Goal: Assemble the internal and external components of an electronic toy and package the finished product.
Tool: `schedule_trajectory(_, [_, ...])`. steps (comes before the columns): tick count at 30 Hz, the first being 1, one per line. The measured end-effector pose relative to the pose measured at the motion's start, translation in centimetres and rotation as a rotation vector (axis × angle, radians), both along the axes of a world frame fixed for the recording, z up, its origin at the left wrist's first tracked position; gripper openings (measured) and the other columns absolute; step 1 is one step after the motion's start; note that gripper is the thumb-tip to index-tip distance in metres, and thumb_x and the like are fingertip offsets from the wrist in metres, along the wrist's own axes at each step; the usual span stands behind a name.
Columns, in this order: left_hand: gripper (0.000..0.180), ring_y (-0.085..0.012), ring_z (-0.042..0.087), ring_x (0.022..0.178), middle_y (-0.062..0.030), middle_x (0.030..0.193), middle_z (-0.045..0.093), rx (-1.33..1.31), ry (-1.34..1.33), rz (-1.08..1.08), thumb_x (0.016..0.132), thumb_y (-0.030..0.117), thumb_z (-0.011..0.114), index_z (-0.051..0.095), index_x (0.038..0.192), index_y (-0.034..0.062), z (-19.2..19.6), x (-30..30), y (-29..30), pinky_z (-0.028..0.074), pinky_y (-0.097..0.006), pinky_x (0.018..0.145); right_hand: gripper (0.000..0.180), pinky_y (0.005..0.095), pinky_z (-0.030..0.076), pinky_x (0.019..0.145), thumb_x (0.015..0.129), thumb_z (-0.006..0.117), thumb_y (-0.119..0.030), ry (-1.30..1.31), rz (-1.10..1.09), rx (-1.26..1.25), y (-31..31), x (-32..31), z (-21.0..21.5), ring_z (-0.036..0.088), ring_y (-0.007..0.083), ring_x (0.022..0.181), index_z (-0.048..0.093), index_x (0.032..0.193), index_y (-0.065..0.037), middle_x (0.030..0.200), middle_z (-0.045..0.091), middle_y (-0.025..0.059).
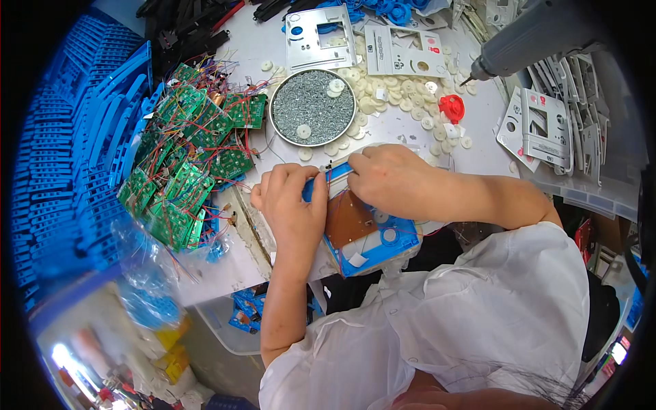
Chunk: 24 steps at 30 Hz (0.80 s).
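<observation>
Both hands grip the blue housing (pixel 372 239): left hand (pixel 294 201), right hand (pixel 389 179). Brown board seated, green boards (pixel 188 167) still piled left.

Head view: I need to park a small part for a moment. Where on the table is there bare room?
A bare strip of white table runs between the round screw tin and the red cap. Another bare patch lies left of the grey plates. It is crowded at the green circuit boards, the white discs and around both hands on the blue housing.

Bright even light; fisheye edges bent, blurred.
</observation>
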<state>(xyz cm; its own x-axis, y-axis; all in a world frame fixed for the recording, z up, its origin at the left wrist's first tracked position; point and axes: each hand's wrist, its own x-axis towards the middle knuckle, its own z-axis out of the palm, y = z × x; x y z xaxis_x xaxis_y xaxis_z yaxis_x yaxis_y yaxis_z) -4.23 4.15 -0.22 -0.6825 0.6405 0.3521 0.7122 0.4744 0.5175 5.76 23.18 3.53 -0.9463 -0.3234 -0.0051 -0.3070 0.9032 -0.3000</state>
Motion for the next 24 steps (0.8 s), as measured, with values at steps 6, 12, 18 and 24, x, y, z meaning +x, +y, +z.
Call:
schedule_trajectory(6, [0.015,-0.0231,0.062,0.093,-0.0004,0.094,0.070,0.109,0.093,-0.322,0.080,0.010,0.080,0.074,0.093,0.0129,0.4,0.5,0.1,0.037,-0.041,0.090,0.008,0.0413,0.058,0.073,0.081,0.067,-0.009,-0.199,0.051,-0.054,-0.3,1.0,1.2,0.070,0.0312,0.088,0.069,0.082,-0.002,0.090,0.067,0.0154])
schedule_trajectory(12, [0.014,-0.0216,0.061,0.092,0.0007,0.091,0.069,0.015,0.052,-0.278,0.081,0.011,0.079,0.073,0.093,0.0132,0.0,1.1,0.5,0.035,-0.042,0.090,0.009,0.0418,0.057,0.074,0.080,0.068,-0.010,-0.177,-0.033,-0.054,0.0,2.0,2.0,0.071,0.0310,0.087,0.072,0.079,-0.002,0.087,0.071,0.0149])
schedule_trajectory(18, [0.010,-0.0229,0.057,0.096,-0.0002,0.097,0.066,-0.029,0.043,-0.275,0.084,0.015,0.076,0.073,0.093,0.0124,-0.1,1.4,0.6,0.033,-0.045,0.093,0.008,0.0419,0.056,0.074,0.081,0.071,-0.013,-0.015,-0.100,-0.042,0.4,2.3,1.7,0.069,0.0290,0.086,0.070,0.085,-0.005,0.087,0.068,0.0104])
schedule_trajectory(24, [0.010,-0.0246,0.056,0.100,-0.0011,0.101,0.065,-0.044,0.015,-0.281,0.084,0.015,0.076,0.073,0.093,0.0121,-0.1,1.5,0.4,0.033,-0.046,0.094,0.016,0.0430,0.052,0.070,0.080,0.077,-0.017,0.008,-0.024,-0.335,1.7,2.3,-0.7,0.065,0.0288,0.078,0.066,0.087,-0.009,0.086,0.066,0.0072])
